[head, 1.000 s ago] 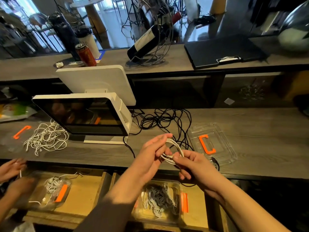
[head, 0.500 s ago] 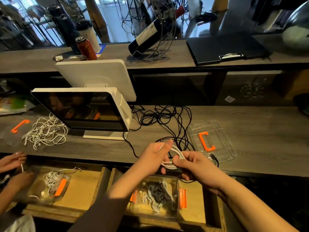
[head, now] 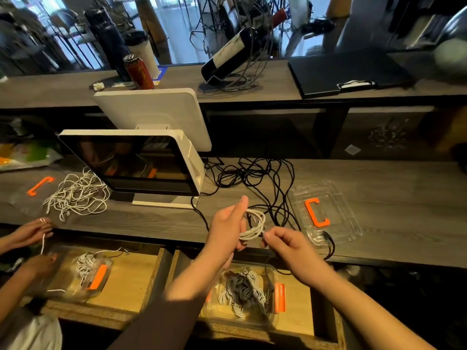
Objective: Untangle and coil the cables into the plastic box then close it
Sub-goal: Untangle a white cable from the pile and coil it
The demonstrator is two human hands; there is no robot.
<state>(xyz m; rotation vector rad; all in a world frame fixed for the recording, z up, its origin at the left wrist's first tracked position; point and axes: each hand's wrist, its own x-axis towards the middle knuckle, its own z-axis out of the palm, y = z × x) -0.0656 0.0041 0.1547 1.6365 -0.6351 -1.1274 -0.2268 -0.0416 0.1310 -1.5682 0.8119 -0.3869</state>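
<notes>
My left hand [head: 227, 228] holds a small coil of white cable [head: 254, 226] above the front edge of the wooden counter. My right hand [head: 285, 242] pinches the coil's loose end at its lower right. Below my hands, in an open drawer, the clear plastic box [head: 274, 274] holds several coiled black and white cables, with an orange clip on its right side. Its clear lid [head: 338, 210], with an orange handle, lies flat on the counter to the right. A tangle of black cables [head: 252, 175] lies on the counter behind my hands.
A white point-of-sale screen [head: 141, 162] stands at the left on the counter. A second person's hands [head: 27, 232] work a white cable over another plastic box [head: 86, 274], beside a pile of white cables [head: 75, 195]. The upper shelf carries a can, a wine bottle and a black clipboard.
The coil and both hands have sunk lower and a little right. My right hand has let go of the coil's body and now pinches only its end.
</notes>
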